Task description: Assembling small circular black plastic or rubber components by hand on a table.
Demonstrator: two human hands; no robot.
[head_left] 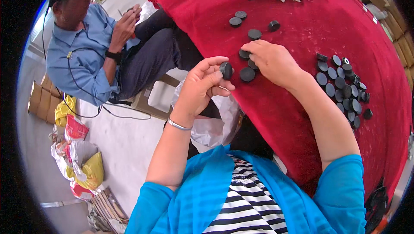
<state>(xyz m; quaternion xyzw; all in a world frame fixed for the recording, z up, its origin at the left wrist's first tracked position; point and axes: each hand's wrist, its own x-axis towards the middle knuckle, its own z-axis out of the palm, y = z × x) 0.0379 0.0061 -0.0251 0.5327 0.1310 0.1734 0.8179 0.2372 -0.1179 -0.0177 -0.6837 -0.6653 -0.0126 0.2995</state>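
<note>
A round black disc is pinched in the left hand, near the red cloth. The right hand is over more discs; I can't tell if it pinches one. A person sits nearby.

No legible text, labels, or numbers

Your left hand holds a round black disc of smooth, faintly shiny plastic; around its wrist, a silver metal bracelet looks glossy. Beneath your right hand, the red tablecloth looks matt and slightly fuzzy
</note>
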